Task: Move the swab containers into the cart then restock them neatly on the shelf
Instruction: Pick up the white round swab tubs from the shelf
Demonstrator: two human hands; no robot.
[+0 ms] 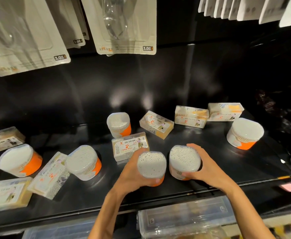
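On the black shelf (pixel 158 190) my left hand (pixel 132 171) grips a round clear swab container (pixel 151 163) with an orange label. Beside it my right hand (pixel 205 166) grips a second round swab container (pixel 184 160). The two containers are a small gap apart, near the shelf's front edge. More round swab containers stand at the left (pixel 18 159), left of centre (pixel 82 162), at the back centre (pixel 118 123) and at the far right (pixel 245 132). Several rectangular clear boxes, one just behind my left hand (pixel 130 145), lie scattered among them.
Carded goods in blister packs hang above the shelf at the left (pixel 25 37) and centre (pixel 125 26), and white packs hang at the top right (pixel 250 9). Clear plastic boxes (pixel 187 219) lie below the shelf's front edge. No cart is in view.
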